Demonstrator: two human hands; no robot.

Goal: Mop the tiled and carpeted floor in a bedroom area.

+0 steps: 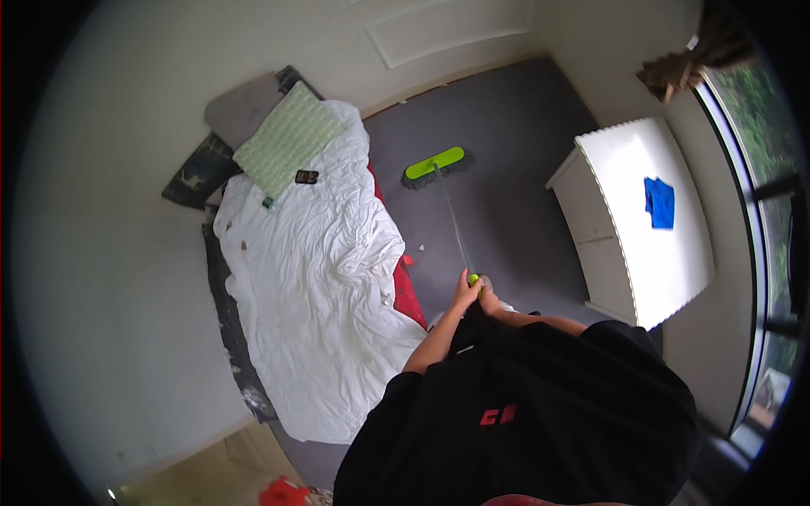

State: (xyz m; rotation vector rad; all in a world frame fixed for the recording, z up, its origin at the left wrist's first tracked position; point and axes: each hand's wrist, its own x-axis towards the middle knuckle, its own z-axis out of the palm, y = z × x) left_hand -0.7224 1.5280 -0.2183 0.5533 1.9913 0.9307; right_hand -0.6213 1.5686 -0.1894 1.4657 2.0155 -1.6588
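Note:
A mop with a lime-green oval head (434,164) and a shaggy grey fringe rests on the grey floor ahead of me. Its thin pale handle (456,226) runs back toward my body and ends in a green grip. Around that grip my left hand (466,292) is closed. Just to the right, my right hand (489,302) is also closed at the handle's near end, its fingers partly hidden. Both forearms reach forward from my black shirt (523,396).
On the left is a bed with a rumpled white sheet (312,295), a pale green pillow (288,139) and a dark phone (306,177). A white cabinet (629,185) with a folded blue cloth (660,203) stands right, near a window. Small scraps (421,248) lie beside the bed.

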